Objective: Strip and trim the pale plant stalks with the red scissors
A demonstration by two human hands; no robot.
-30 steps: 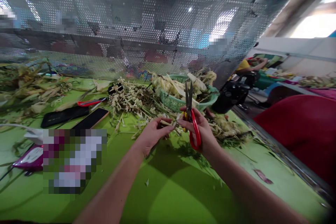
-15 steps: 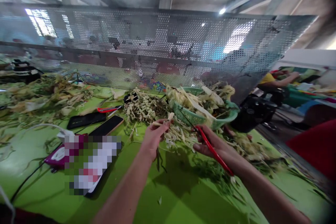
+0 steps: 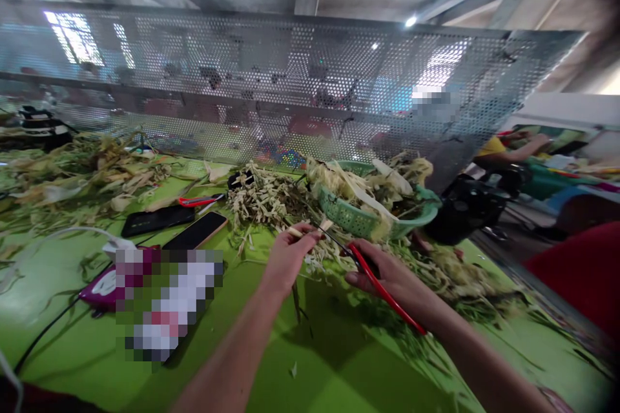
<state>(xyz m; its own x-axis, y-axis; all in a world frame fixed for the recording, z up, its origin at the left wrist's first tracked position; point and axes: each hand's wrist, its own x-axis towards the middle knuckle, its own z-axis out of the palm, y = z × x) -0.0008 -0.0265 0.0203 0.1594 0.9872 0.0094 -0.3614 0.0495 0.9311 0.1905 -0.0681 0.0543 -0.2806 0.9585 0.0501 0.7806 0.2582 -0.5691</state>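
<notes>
Near the middle, my left hand (image 3: 290,255) pinches a pale strip of dried plant (image 3: 325,226) whose tip sticks out past the fingers. Thin dark stems hang below that hand. My right hand (image 3: 382,271) is closed around red-handled scissors (image 3: 387,295), whose dark blades point left at the strip. Whether the blades touch it is too small to tell. Beyond the hands lies a pile of small pale cut pieces (image 3: 264,197). A green basket (image 3: 353,216) heaped with dried husks stands behind my right hand.
Phones (image 3: 196,232), a purple power strip (image 3: 104,287) with cables and another red-handled tool (image 3: 201,201) lie left on the green table (image 3: 310,374). Dried leaves (image 3: 82,174) cover the back left. A perforated metal screen (image 3: 271,90) stands behind. Another person's arm (image 3: 520,151) shows far right.
The scissors and my right hand have moved left, bringing the blades to the strip at my left hand. My left hand has shifted slightly and turned.
</notes>
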